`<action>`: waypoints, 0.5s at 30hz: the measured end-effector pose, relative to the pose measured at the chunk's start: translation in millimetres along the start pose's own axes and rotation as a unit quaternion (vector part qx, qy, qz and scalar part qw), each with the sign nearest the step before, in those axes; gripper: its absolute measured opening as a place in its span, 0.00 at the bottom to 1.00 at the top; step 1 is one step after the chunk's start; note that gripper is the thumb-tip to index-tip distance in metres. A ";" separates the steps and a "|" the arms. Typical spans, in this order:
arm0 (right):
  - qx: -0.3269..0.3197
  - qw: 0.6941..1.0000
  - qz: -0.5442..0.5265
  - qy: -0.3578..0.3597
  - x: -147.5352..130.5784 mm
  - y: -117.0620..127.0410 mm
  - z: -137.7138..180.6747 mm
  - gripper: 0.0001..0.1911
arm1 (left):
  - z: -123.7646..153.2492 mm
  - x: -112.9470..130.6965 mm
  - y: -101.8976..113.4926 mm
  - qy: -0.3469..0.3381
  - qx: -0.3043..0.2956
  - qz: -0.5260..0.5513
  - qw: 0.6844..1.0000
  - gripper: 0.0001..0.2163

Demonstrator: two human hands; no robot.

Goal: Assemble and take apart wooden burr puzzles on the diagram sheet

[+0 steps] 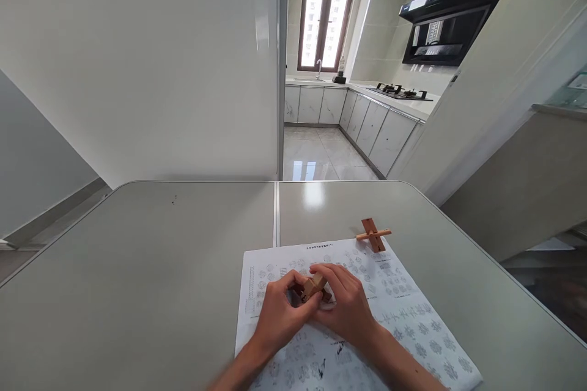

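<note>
Between my two hands is a small cluster of interlocking wooden puzzle pieces [313, 286], light and dark brown, partly hidden by the fingers. My left hand [282, 311] grips it from the left, with thumb and fingers closed around its near and left sides. From the right, my right hand [347, 305] holds the same cluster, its index finger reaching over the top. Both hands are just above a printed instruction sheet [398, 299] covered with small diagrams. Two crossed wooden pieces [373, 234], one reddish brown and one lighter, lie at the sheet's far right corner.
The grey-beige table [137, 293] has a pale seam [276, 220] running away from me and rounded far corners. A white panel [183, 73] stands beyond its far left edge. Through an opening lies a kitchen with cabinets [316, 105], a stove [401, 92] and a window [326, 12].
</note>
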State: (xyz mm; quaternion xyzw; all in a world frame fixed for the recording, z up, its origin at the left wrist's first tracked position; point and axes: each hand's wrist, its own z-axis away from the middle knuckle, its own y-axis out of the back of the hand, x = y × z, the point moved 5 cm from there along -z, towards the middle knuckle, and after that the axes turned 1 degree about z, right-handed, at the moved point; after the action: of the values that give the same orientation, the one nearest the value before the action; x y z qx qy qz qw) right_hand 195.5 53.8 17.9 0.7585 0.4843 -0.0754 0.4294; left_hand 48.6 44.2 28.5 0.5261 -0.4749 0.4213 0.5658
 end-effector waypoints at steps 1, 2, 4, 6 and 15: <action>-0.003 1.000 -0.005 0.002 -0.2 -0.7 0.0 0.29 | -0.4 -0.7 0.1 0.003 0.001 0.006 1.000 0.10; -0.004 1.000 -0.011 0.002 -0.2 -1.1 -0.1 0.30 | -0.9 -1.6 0.3 0.007 0.000 0.016 1.000 0.10; -0.008 1.000 -0.025 -0.002 0.1 -1.4 -0.3 0.32 | -2.3 -4.0 0.9 0.020 -0.011 0.052 0.998 0.11; -0.016 0.999 -0.042 -0.017 1.5 -1.5 -0.1 0.32 | -3.9 -6.8 2.0 0.037 -0.024 0.099 0.994 0.15; -0.033 0.980 -0.173 -0.093 8.9 1.9 -1.5 0.18 | -10.6 -10.4 9.3 0.061 -0.024 0.157 0.985 0.21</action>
State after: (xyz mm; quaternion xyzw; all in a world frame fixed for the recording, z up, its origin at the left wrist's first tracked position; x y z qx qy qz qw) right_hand 201.2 60.6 15.2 0.6384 0.5684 -0.2033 0.4776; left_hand 38.4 55.8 20.1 0.4049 -0.5263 0.5245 0.5329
